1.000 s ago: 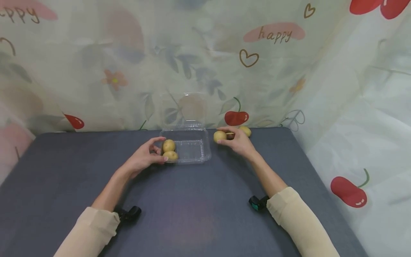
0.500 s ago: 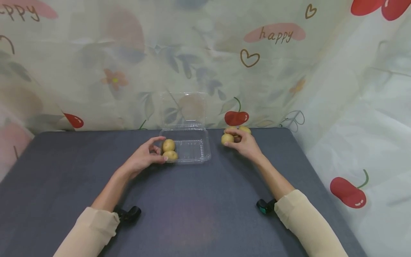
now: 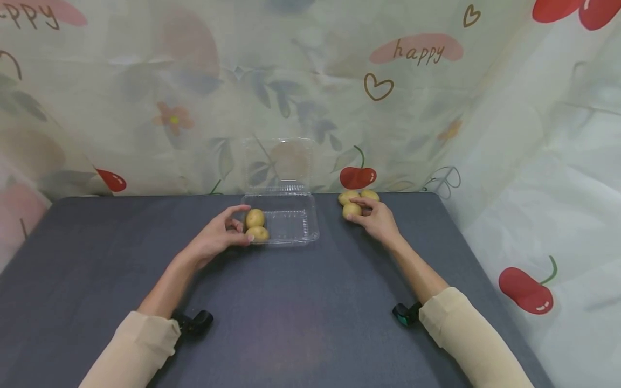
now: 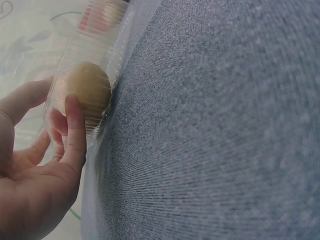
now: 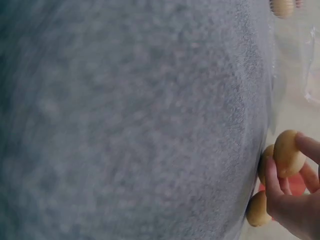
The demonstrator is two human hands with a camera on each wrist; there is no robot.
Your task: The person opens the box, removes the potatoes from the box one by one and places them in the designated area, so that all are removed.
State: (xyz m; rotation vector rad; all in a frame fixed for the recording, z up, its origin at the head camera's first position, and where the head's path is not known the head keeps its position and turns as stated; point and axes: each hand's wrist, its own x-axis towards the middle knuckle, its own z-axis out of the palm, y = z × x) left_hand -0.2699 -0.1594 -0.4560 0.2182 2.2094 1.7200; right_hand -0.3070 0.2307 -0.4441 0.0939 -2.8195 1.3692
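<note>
A clear plastic clamshell container (image 3: 291, 240) stands with its lid up on the dark table. In its left end lie two potatoes, one at the back (image 3: 255, 217) and one in front (image 3: 258, 233). My left hand (image 3: 222, 236) grips the container's left side, thumb at the front corner, another finger at the back; in the left wrist view the thumb (image 4: 75, 130) lies against the plastic wall. To the right, my right hand (image 3: 378, 220) pinches a potato (image 5: 288, 152) between thumb and fingers. Two more potatoes, one left (image 3: 346, 197) and one right (image 3: 370, 194), sit just behind it.
A dark cloth-covered table (image 3: 291, 323) spreads in front of the container. Its back edge meets a printed curtain (image 3: 301, 81), and the raised lid (image 3: 278, 161) stands before that curtain. Another pale curtain (image 3: 572, 188) hangs along the right side.
My right hand, holding the potato, has moved right, away from the container and in front of the two loose potatoes. The left hand has stayed on the container.
</note>
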